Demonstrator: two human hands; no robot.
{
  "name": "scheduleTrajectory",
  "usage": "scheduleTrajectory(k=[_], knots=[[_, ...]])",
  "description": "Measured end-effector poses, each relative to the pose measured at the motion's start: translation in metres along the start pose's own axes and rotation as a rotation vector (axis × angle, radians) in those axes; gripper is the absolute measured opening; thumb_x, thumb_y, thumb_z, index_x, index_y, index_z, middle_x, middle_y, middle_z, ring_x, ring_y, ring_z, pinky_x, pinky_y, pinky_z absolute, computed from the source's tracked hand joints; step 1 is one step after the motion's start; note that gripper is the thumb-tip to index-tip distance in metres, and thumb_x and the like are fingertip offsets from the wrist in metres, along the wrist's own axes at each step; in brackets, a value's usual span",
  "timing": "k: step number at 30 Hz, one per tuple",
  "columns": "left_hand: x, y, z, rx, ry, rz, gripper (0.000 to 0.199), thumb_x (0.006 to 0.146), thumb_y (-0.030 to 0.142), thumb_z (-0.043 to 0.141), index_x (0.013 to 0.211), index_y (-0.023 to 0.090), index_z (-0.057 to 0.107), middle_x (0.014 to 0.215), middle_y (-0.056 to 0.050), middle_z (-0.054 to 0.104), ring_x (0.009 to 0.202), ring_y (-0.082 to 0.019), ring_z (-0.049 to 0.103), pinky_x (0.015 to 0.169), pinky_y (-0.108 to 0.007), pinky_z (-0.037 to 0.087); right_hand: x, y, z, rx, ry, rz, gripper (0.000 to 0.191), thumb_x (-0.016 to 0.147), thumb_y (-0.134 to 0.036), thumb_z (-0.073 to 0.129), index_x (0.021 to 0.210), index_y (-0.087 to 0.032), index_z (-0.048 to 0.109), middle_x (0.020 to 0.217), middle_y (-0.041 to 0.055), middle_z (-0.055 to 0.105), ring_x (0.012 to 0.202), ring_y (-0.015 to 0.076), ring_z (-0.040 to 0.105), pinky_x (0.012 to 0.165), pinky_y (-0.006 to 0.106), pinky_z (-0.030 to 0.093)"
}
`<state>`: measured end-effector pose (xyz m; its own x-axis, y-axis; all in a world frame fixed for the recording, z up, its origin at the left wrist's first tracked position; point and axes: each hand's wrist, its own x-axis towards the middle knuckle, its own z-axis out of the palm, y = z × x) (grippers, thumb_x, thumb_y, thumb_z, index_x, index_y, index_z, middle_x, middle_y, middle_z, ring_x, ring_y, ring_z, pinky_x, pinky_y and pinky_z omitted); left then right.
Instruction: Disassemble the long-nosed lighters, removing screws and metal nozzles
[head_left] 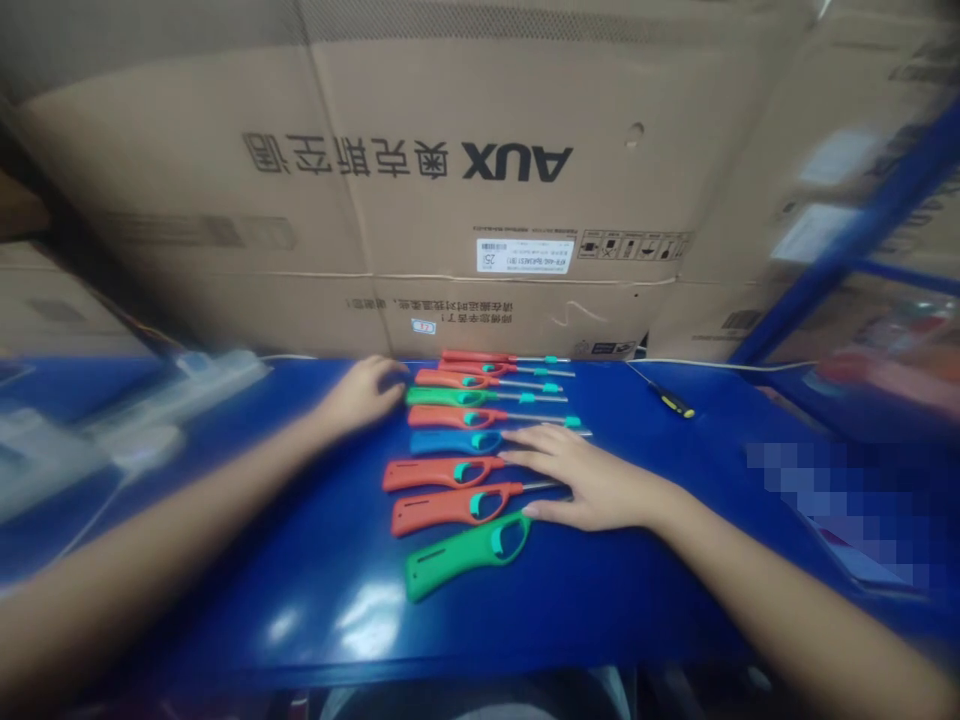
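Several long-nosed gas lighters lie side by side in a column, handles to the left and metal tubes to the right. The nearest is a green lighter. Beyond it are orange-red lighters, a blue lighter and another green lighter. My right hand is spread palm down over the tubes of the nearer ones, its thumb at the front of the nearest green lighter. My left hand rests beside the handle ends of the farther lighters, fingers loosely bent and apart, holding nothing.
A big cardboard box with upside-down print stands behind the blue table. A yellow-and-black screwdriver lies at the back right. White power strips with cables are on the left. A blue metal post rises at the right.
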<state>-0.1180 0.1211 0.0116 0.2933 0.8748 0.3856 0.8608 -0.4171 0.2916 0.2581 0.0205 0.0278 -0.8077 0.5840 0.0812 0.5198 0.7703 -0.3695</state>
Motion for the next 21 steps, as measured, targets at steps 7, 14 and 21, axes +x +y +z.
scheduleTrajectory(k=[7, 14, 21], knots=[[-0.017, -0.003, 0.019, -0.034, 0.021, -0.044, 0.040, 0.087, 0.039, 0.053, 0.118, 0.015, 0.064, 0.119, -0.014, 0.065, 0.116, -0.030, 0.060, 0.105, -0.046, 0.049, 0.002, -0.001, 0.004, -0.002, 0.014, 0.000, 0.066, 0.090, -0.060, 0.062, 0.149, -0.035, 0.047, 0.161, 0.0055, 0.038, 0.148, 0.0299, 0.033, 0.120, 0.055, 0.029], [-0.011, -0.005, 0.026, -0.070, 0.048, -0.026, 0.039, 0.082, 0.011, 0.044, 0.115, 0.016, 0.065, 0.117, -0.012, 0.065, 0.115, -0.026, 0.061, 0.105, -0.043, 0.050, 0.003, -0.004, 0.004, -0.015, 0.014, 0.008, 0.064, 0.091, -0.059, 0.062, 0.148, -0.034, 0.049, 0.159, 0.0076, 0.041, 0.147, 0.0305, 0.036, 0.118, 0.057, 0.031], [-0.013, -0.008, 0.024, -0.078, 0.063, -0.032, 0.041, 0.080, 0.006, 0.040, 0.109, 0.016, 0.067, 0.113, -0.012, 0.066, 0.109, -0.025, 0.063, 0.103, -0.043, 0.051, 0.001, -0.006, 0.001, -0.008, 0.011, 0.024, 0.058, 0.093, -0.055, 0.060, 0.147, -0.034, 0.050, 0.159, 0.0071, 0.041, 0.146, 0.0293, 0.037, 0.119, 0.055, 0.033]])
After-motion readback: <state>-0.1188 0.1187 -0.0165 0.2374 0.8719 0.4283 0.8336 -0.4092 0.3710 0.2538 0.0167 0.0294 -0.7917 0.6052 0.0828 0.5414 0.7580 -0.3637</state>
